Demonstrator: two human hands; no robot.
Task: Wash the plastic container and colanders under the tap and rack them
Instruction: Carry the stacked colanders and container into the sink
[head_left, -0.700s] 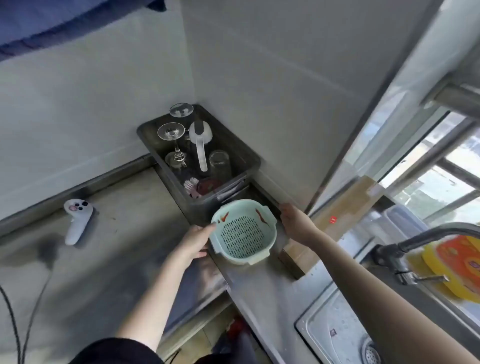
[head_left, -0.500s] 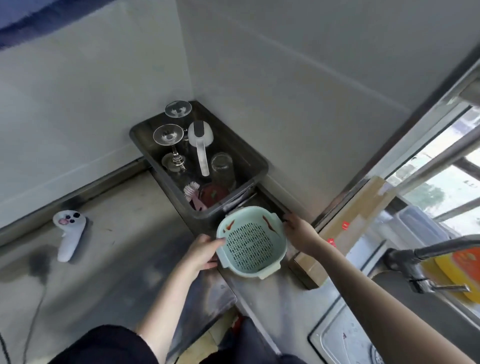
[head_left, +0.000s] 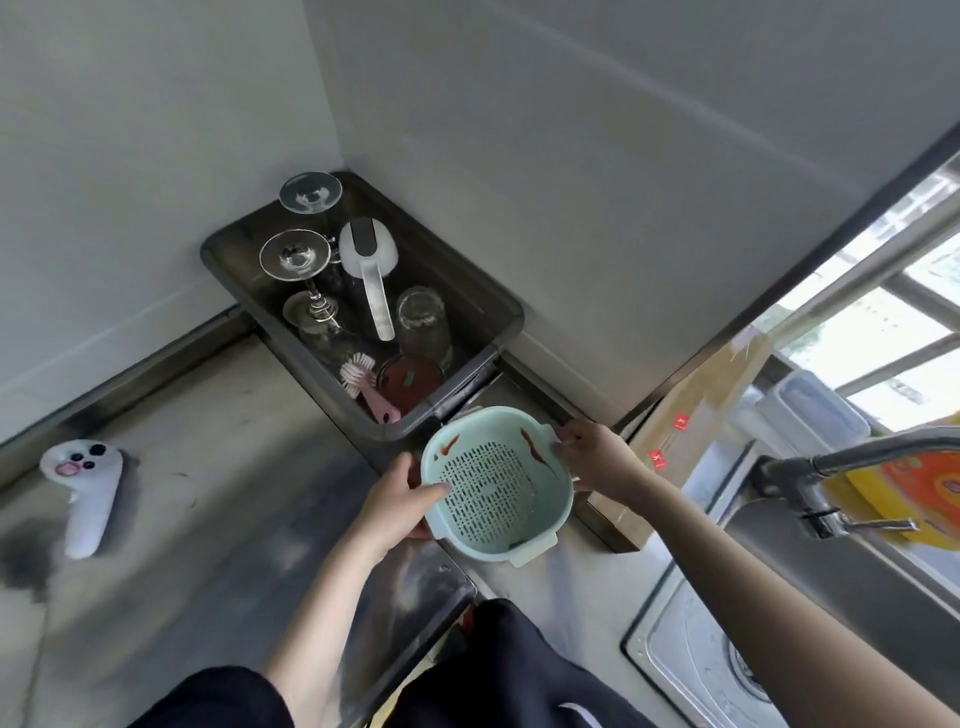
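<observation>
We hold the pale green colander (head_left: 498, 480) in both hands above the steel surface (head_left: 182, 561), just in front of the dark rack tub (head_left: 470, 291) in the corner. Our left hand (head_left: 400, 501) curls round its near-left rim, thumb lying over the edge onto the perforated inside; our right hand (head_left: 597, 454) pinches the far-right rim by one of its handle tabs. Both grips are closed on the colander, not spread. Red smears show on the inner wall near the top, so we judge it unwashed: the step in hand looks like carrying it from beside the tub toward the water, not racking it. The tap (head_left: 852, 457) and sink (head_left: 691, 654) lie well apart to our right. The next move calls for swinging the colander rightward past the cardboard box (head_left: 696, 431) without clipping it, then bringing the stained walls under the spout. The tub already carries upturned wine glasses (head_left: 296, 254), a tumbler (head_left: 422, 319) and a brush (head_left: 363, 382), so room for racking will be tight. We cannot see the plastic container for certain from here.
</observation>
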